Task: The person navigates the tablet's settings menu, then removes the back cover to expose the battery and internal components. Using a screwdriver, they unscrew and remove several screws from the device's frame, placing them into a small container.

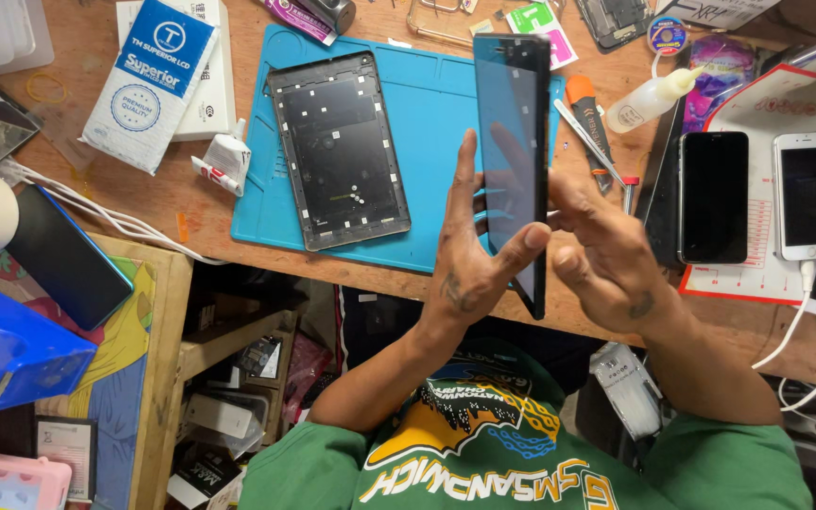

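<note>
Right now I see my left hand (469, 260) pinching the dark tablet screen (514, 142) upright, thumb on its face. My right hand (601, 255) presses spread fingers against its back edge.

Work surface: a brown wooden bench (190, 203), evenly lit from above. A lower wooden side table (173, 283) (top painted in yellow and blue patches) adjoins its left front edge. Beneath the bench, open wooden shelves (228, 345) hold small boxes in shadow.
</note>
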